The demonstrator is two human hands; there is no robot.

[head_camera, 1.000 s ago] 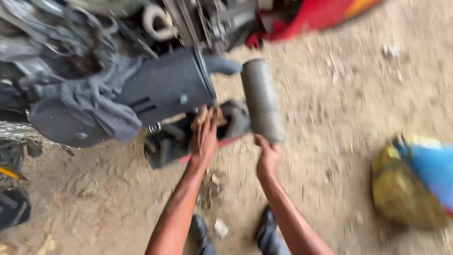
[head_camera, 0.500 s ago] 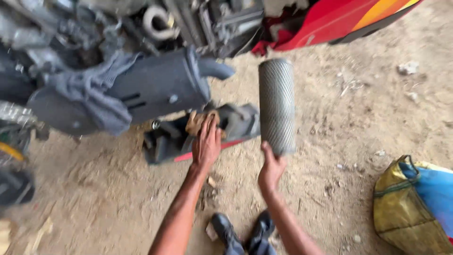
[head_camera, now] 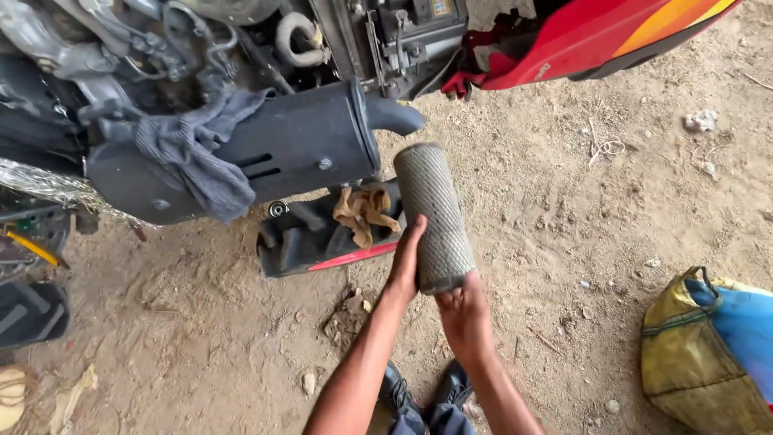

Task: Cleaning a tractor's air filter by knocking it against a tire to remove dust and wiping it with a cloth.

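One mesh cylinder: left hand fingers wrapped, right hand apparently cupping base.

The grey mesh-covered cylinder, dusty and finely gridded all over, is held off the dirt ground in front of the black muffler, tilted with its open upper end leaning away and its lower end cupped between the two hands.

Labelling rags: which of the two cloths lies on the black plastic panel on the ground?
The small tan crumpled rag lies on the panel; the larger grey cloth is draped over the black exhaust muffler.
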